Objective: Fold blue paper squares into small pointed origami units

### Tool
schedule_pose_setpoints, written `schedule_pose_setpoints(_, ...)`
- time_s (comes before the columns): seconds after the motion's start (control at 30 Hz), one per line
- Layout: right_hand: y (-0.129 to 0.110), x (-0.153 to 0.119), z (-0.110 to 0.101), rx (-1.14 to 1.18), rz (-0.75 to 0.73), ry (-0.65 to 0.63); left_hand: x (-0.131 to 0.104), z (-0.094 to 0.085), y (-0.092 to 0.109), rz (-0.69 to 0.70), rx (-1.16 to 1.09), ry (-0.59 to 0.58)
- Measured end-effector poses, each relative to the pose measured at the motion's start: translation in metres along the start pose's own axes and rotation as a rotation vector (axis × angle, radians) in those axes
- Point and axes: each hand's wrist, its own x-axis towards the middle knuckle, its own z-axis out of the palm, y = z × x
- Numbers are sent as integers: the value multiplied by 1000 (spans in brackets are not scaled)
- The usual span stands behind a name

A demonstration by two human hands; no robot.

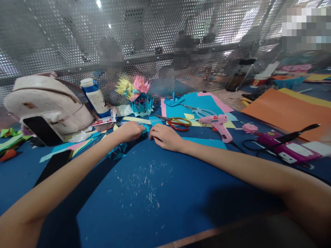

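My left hand (132, 131) is closed above the blue table, its fingers pinched at a small piece of blue paper (145, 130) that shows just past the fingertips. Close by on the right rests my right hand (165, 137), loosely curved with the thumb apart and nothing visible in it. Folded blue paper pieces (117, 151) lie under my left wrist. Beyond my right hand are scissors with red and yellow handles (179, 123). A pink glue gun (218, 125) stands to the right of them.
Behind my hands is a paper flower pot (142, 105) with yellow and pink flowers. A white backpack (49, 100), a phone (42, 130) and a bottle (95, 98) stand left. On the right are a purple power strip (289, 148) with cables and orange sheets (281, 110). Paper scraps dot the table (144, 220).
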Motion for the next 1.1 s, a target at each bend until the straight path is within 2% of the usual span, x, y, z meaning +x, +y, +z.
schedule_pose_setpoints(0.13, 0, 0, 0, -2, -2, -1, -1, -1, 2, -25, 38, -23)
schedule_pose_setpoints(0.3, 0, 0, -1, -6, -8, -2, 2, -4, 9, -40, 71, 19)
schedule_pose_setpoints(0.47, 0, 0, -1, -4, -10, 4, -3, -21, 13, -35, 97, 123)
schedule_pose_setpoints(0.6, 0, 0, 0, 0, -14, 11, -17, -37, 18, -14, 122, 234)
schedule_pose_setpoints(0.7, 1, 1, 1, 0, -18, 17, -31, -42, 27, 29, 152, 287)
schedule_pose_setpoints(0.9, 1, 1, 0, -5, -18, 18, -55, -33, 59, 137, 213, 300)
schedule_pose_setpoints(1.1, 1, 1, 0, -2, -14, 12, -68, -23, 83, 135, 215, 239)
